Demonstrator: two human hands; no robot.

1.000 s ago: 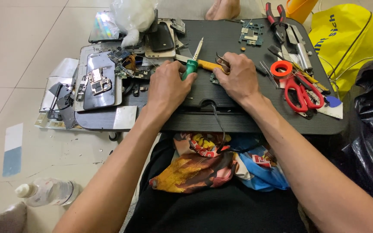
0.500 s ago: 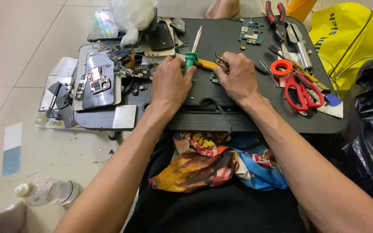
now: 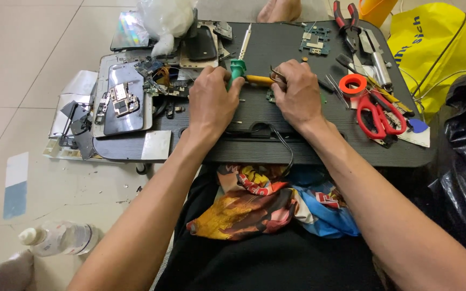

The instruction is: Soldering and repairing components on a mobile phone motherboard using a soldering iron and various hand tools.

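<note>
While the left hand [image 3: 211, 99] closes its grip on a light, stiff green-handled screwdriver [image 3: 237, 71], the right hand [image 3: 297, 91] pinches thin tweezers [image 3: 277, 74] over the black surface [image 3: 297, 143].

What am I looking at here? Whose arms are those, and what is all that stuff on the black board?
The picture comes from a camera worn on a person's head, looking down, so the two bare arms are that person's own. They sit on a tiled floor with a black ribbed lap tray over their legs.

The left hand is by a green-handled tool with a pale pointed tip. The right hand rests beside it, with thin metal tweezers at its fingers; what lies under the hands is hidden.

Around them lie small things for fixing phones: red-handled scissors, an orange tape roll, red-handled pliers, a small green circuit board, and an opened silver phone shell. A clear plastic bottle lies on the floor, and a yellow bag sits at the right.
</note>
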